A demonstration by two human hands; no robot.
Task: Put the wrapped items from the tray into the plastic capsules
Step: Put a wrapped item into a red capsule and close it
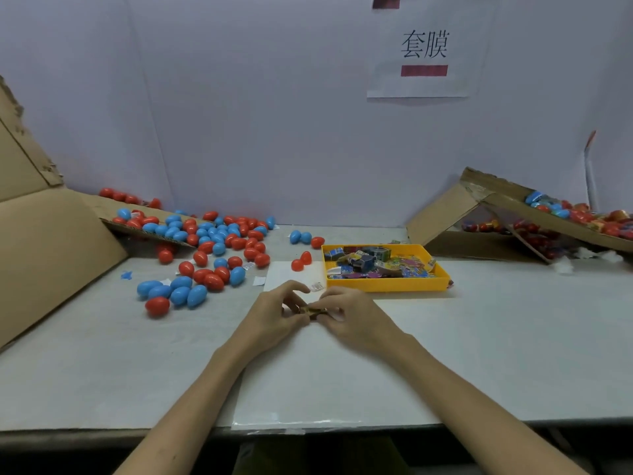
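A small wrapped item (314, 310) with a yellowish wrapper is pinched between my left hand (277, 310) and my right hand (356, 311), just above the table in the middle. Most of it is hidden by my fingers. Behind my hands stands the yellow tray (387, 284), holding several colourful wrapped items (373, 265). Red and blue egg-shaped plastic capsules (205, 255) lie scattered over the left of the table. Two red capsule halves (301, 262) sit just left of the tray.
A large flattened cardboard box (51, 241) slopes up at the left. Another cardboard box (513, 217) at the back right holds wrapped capsules. A white sheet (291, 275) lies under the tray's left side. A clear plastic sheet (308, 389) covers the table's front edge.
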